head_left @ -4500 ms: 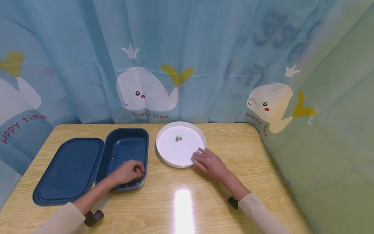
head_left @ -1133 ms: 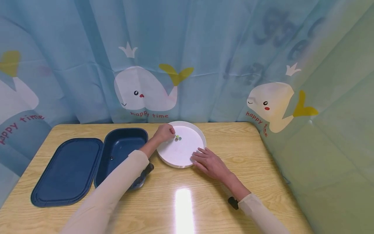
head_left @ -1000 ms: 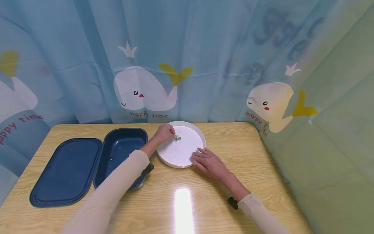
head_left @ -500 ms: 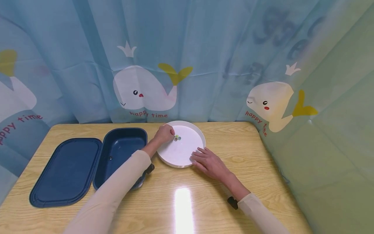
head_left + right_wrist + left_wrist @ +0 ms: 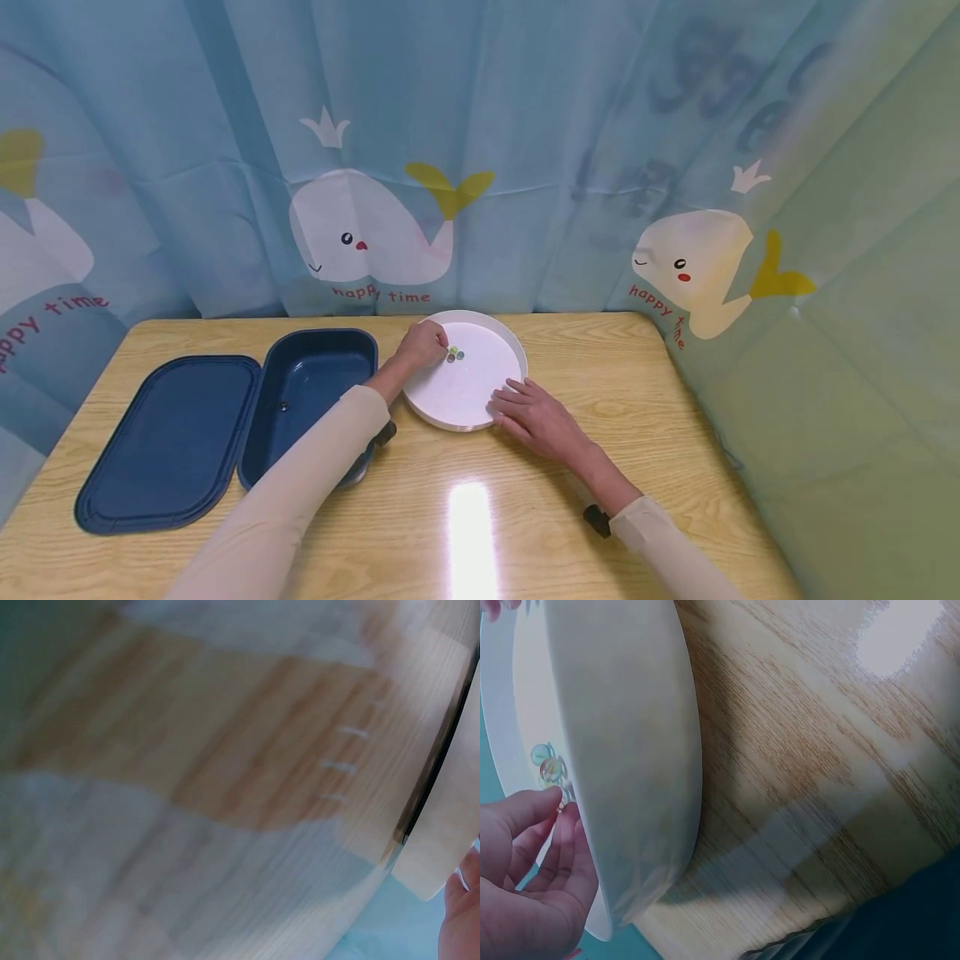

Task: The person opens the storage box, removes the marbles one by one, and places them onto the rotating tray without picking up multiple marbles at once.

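Note:
In the head view, my left hand (image 5: 425,344) reaches over the left rim of a round white tray (image 5: 465,392). Its thumb and fingertips pinch a small glass marble (image 5: 568,793), seen in the left wrist view, right beside other marbles (image 5: 455,354) in the tray. Those are clear glass with greenish and brownish tints. My right hand (image 5: 536,417) rests at the tray's front right rim, fingers loosely extended over it. The right wrist view catches only part of that hand (image 5: 461,915) at its lower right edge, next to the tray wall.
Left of the tray stands a deep blue box (image 5: 322,350), with a single marble (image 5: 283,407) visible in it; my left sleeve hides its near right part. A flat blue lid (image 5: 168,442) lies left of the box. Behind the wooden table (image 5: 570,533) hangs a whale-print curtain (image 5: 525,150).
My left hand has moved from inside the blue box, rightward to the marbles in the white tray, where it has stayed almost still for the last second. The right hand has kept its place.

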